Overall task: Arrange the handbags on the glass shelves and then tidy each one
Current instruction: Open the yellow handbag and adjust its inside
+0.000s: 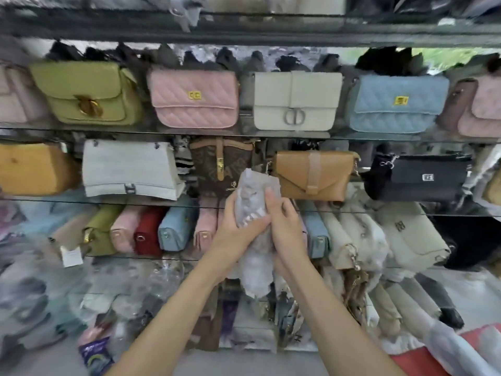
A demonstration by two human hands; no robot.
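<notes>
Both my hands hold a crumpled clear plastic wrapper (256, 202) upright in front of the shelves. My left hand (238, 226) grips its left side and my right hand (284, 221) curls round its right side. Behind it, on the middle glass shelf (108, 200), stand a brown patterned bag (219, 164), a tan envelope bag (314, 175), a white bag (130, 169) and a black bag (425, 177). The upper shelf carries an olive bag (86, 93), a pink quilted bag (193, 99), a cream bag (296, 100) and a blue quilted bag (397, 104).
The lower glass shelf (122, 257) holds several small bags stood end-on, red (147, 232), light blue (177, 226), pink and cream. Below lie wrapped bags and loose plastic. A red surface (423, 362) with plastic on it sits at bottom right.
</notes>
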